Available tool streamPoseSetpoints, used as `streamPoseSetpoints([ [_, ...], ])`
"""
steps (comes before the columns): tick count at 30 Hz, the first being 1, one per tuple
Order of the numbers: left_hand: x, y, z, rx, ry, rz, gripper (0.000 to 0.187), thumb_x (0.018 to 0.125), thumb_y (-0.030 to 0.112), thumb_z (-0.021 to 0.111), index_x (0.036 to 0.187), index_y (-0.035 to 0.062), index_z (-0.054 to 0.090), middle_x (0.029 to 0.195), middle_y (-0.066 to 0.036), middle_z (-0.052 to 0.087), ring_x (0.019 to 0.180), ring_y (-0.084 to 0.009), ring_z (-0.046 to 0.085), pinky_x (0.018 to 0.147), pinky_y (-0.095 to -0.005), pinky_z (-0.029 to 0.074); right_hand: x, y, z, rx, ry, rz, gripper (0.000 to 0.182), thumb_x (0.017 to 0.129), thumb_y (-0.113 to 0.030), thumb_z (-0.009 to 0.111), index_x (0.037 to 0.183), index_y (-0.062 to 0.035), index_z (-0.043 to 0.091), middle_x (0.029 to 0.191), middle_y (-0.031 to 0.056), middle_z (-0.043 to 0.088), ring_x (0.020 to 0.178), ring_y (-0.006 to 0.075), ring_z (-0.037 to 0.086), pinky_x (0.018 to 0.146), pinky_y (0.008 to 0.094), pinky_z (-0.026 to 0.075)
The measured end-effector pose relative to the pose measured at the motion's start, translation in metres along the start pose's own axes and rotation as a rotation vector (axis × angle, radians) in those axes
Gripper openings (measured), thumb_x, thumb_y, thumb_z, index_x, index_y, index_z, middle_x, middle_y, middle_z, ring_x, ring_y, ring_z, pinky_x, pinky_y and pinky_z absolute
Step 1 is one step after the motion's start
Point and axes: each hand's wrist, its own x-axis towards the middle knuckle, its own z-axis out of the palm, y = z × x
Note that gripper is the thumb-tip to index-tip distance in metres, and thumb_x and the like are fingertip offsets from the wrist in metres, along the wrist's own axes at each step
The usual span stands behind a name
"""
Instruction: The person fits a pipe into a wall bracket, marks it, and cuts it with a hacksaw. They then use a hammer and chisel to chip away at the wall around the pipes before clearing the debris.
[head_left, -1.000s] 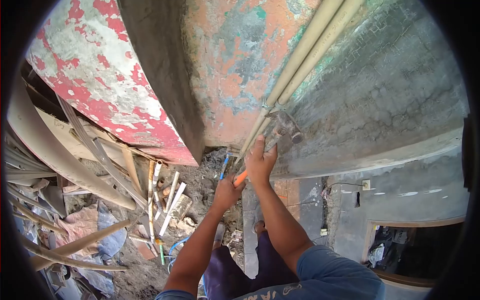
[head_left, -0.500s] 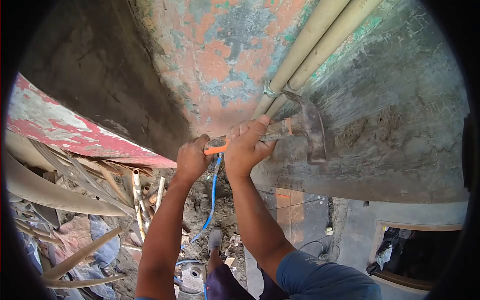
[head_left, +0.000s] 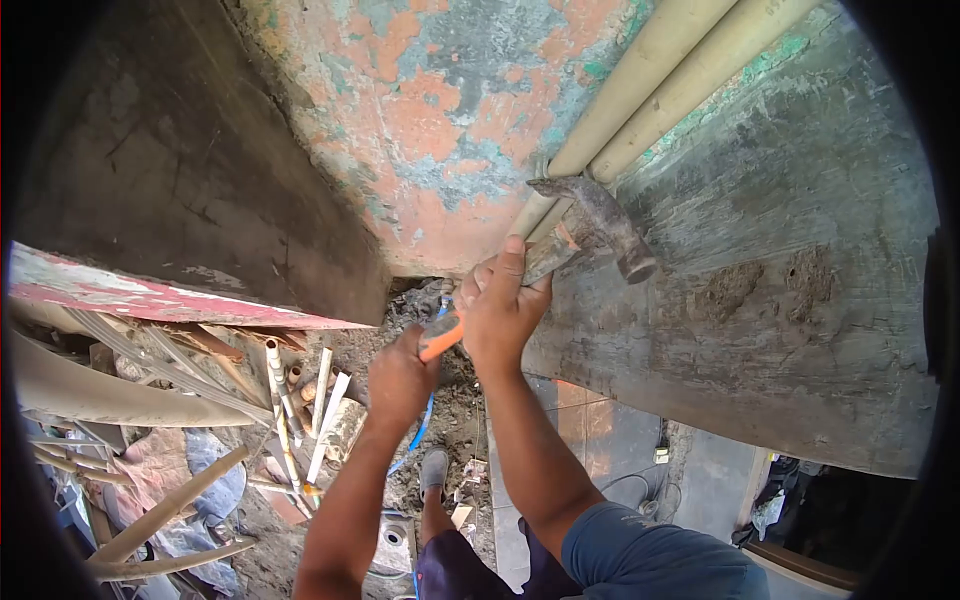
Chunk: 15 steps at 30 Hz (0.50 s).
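A claw hammer slants across the middle of the head view, its worn metal head at the upper right. My right hand is closed around the handle below the head, thumb laid along it. Lower on the left, my left hand grips the orange end of the same handle. The hammer's claw overlaps two beige pipes that run down the corner of the wall. Peeling orange and grey-green paint covers the wall behind them.
A grey plastered wall with rough patches is at my right, a dark slab edge at my left. Below lie loose pipes, rubble and a blue hose. A window opening shows at the lower right.
The hammer has tilted more steeply: its striking end has swung up, and the handle end has dropped. My left hand has moved down and slightly right; both hands keep their grip.
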Motion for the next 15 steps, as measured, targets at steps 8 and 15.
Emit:
streamPoseSetpoints([
  [8,-0.111,0.070,0.051,-0.417,-0.134,-0.383,0.029,0.085,0.022,0.065,0.094,-0.0048,0.058,0.075,-0.027,0.062,0.074,-0.0470,0.061,0.061,-0.0502,0.048,-0.029,-0.023,-0.069,-0.579,-0.191,0.219,0.018,0.097,-0.024,0.053,0.105,-0.0094,0.046,0.060,-0.0046,0.037,0.044,0.0050,0.035,0.038,0.0226,0.029],
  [15,-0.161,0.038,0.084,-0.684,-0.196,-0.344,0.025,0.083,0.016,0.066,0.094,-0.0062,0.061,0.080,-0.023,0.066,0.075,-0.0320,0.067,0.067,-0.0383,0.050,-0.079,-0.020,-0.095,-0.955,-0.281,-0.209,0.031,0.093,-0.025,0.058,0.105,0.0034,0.053,0.077,0.0228,0.063,0.072,0.0400,0.065,0.062,0.0423,0.048],
])
